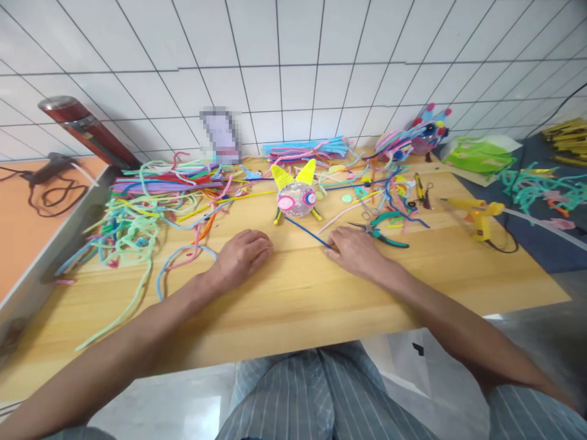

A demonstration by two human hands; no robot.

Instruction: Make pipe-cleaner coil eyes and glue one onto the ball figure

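My left hand (241, 256) rests knuckles-up on the wooden table (293, 299), its fingers curled under and nothing visible in them. My right hand (355, 250) lies palm down a little to the right, its fingertips pinching the near end of a blue pipe cleaner (305, 232). That pipe cleaner runs up and left to a small round craft figure (296, 198) with pink and blue eyes and two yellow pointed ears, standing just beyond both hands.
A tangle of coloured pipe cleaners (151, 211) covers the table's left and back. Green-handled pliers (383, 232) lie right of my right hand. A yellow glue gun (477, 215) stands at the right. A red flask (85, 128) leans at the back left.
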